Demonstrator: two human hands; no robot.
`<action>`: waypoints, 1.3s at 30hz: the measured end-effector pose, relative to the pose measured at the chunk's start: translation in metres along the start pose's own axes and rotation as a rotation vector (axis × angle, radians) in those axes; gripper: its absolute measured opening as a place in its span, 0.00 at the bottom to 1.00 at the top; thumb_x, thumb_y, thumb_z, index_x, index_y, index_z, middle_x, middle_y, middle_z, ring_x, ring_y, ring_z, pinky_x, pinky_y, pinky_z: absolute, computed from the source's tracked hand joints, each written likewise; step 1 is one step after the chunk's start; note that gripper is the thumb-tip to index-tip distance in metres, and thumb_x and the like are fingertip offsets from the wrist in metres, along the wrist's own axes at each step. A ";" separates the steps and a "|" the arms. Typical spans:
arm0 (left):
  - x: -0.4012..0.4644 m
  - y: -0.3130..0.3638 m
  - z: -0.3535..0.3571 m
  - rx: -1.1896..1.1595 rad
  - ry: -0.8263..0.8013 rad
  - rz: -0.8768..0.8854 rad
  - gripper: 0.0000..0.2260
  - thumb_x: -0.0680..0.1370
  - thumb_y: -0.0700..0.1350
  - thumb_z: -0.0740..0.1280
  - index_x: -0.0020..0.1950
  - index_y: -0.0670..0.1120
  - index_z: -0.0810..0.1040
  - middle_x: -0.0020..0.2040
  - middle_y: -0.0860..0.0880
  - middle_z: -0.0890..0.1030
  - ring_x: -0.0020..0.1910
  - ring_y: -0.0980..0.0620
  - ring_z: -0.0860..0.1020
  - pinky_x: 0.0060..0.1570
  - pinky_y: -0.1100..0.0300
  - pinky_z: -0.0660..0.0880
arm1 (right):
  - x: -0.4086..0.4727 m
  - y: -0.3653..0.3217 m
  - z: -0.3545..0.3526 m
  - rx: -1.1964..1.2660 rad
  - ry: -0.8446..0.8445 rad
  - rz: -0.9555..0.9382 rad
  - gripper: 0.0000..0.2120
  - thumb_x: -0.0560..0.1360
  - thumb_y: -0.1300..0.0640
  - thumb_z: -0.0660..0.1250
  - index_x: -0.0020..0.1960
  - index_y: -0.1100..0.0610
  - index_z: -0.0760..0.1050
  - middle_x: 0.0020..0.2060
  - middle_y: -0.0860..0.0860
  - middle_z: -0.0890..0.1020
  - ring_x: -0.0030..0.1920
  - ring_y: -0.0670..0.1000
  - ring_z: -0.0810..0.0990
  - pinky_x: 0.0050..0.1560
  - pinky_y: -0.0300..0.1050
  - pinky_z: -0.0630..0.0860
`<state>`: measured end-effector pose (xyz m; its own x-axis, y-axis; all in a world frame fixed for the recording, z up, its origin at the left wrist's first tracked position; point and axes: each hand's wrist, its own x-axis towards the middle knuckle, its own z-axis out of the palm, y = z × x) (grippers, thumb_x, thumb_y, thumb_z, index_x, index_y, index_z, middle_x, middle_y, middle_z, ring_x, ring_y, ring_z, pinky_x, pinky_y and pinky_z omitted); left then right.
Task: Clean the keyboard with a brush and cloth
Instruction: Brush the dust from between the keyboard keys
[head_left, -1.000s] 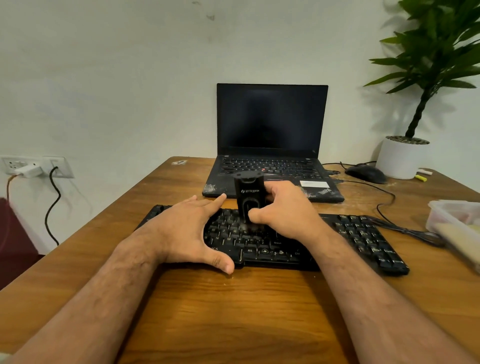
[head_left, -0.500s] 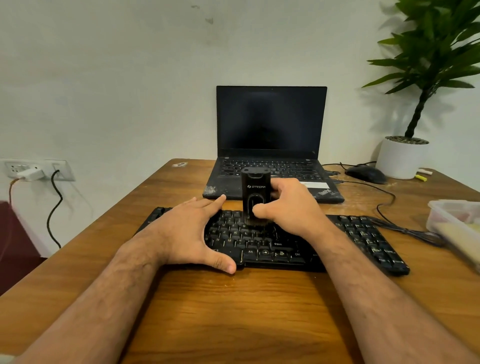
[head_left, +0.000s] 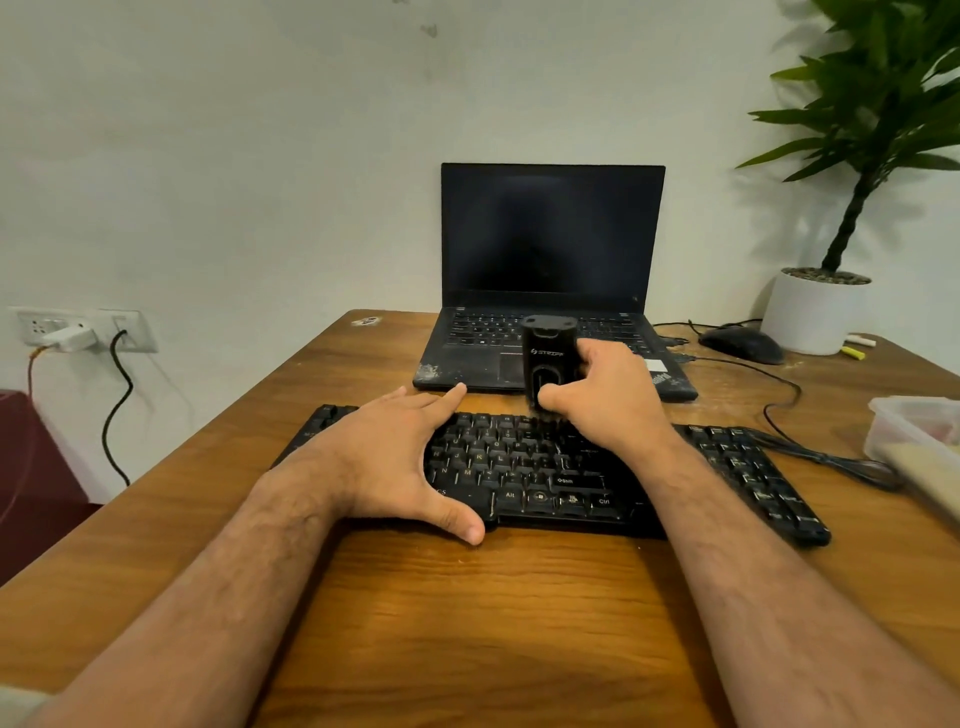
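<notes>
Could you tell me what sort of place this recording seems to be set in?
Most likely a home or office work desk: a wooden table against a wall, carrying a laptop, a keyboard and a mouse.

laptop (head_left: 550, 291) blocks behind keyboard (head_left: 545, 467), container (head_left: 919, 436) rt, bare desk (head_left: 467, 623) front

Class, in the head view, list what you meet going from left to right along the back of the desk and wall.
Wall socket → laptop → mouse → white plant pot.
</notes>
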<state>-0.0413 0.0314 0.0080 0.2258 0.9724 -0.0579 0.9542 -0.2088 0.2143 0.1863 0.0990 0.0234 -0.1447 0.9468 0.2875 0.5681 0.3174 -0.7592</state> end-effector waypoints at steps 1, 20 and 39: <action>0.001 0.000 0.000 0.007 0.000 -0.002 0.70 0.48 0.85 0.64 0.82 0.58 0.40 0.82 0.56 0.52 0.81 0.46 0.46 0.80 0.45 0.46 | 0.001 0.001 -0.004 0.016 -0.027 0.006 0.13 0.68 0.59 0.76 0.52 0.51 0.82 0.43 0.47 0.86 0.44 0.46 0.84 0.43 0.41 0.79; -0.003 0.005 -0.004 0.013 -0.008 -0.029 0.66 0.55 0.81 0.68 0.82 0.57 0.41 0.82 0.55 0.51 0.81 0.46 0.46 0.77 0.51 0.41 | -0.013 0.003 -0.029 0.020 -0.115 0.004 0.14 0.70 0.60 0.77 0.53 0.48 0.81 0.44 0.44 0.85 0.45 0.43 0.84 0.44 0.38 0.78; 0.001 -0.001 0.001 0.056 0.058 0.049 0.65 0.55 0.83 0.65 0.83 0.54 0.44 0.82 0.55 0.56 0.80 0.57 0.52 0.78 0.57 0.39 | -0.038 -0.005 -0.018 -0.003 -0.164 -0.059 0.16 0.69 0.59 0.77 0.54 0.47 0.81 0.44 0.44 0.86 0.44 0.43 0.85 0.48 0.44 0.83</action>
<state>-0.0422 0.0326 0.0069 0.2624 0.9649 0.0086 0.9520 -0.2603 0.1608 0.2037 0.0606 0.0268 -0.3077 0.9227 0.2323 0.5575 0.3727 -0.7418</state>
